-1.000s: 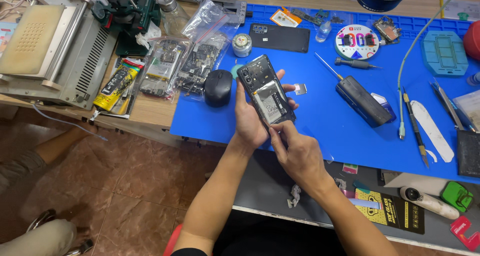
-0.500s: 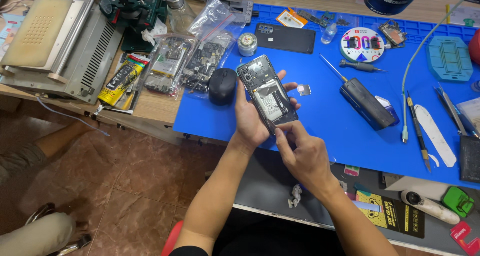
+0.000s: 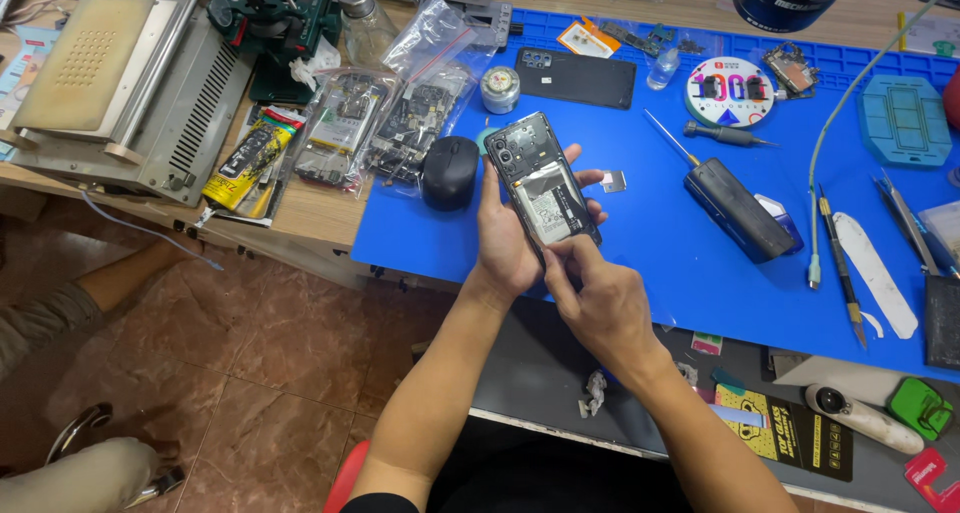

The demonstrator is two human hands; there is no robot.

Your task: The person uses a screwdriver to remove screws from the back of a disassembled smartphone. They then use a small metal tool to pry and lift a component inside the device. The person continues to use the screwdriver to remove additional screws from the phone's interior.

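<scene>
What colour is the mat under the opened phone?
Bright blue work mat, seen in the head view, below the opened phone.

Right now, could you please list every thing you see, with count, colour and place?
opened phone: one, black, back cover off, held above the blue mat
blue mat: one, covers the bench
computer mouse: one, black, mat's left edge
back cover: one, black, far side of mat
screwdriver: one, dark handle, mid mat
black box: one, right of phone
clear bags of parts: several, left of mat
grey machine: one, far left
round tin: one, silver, near back cover
left hand: holds the phone from beneath
right hand: fingers pinch at the phone's lower end
</scene>
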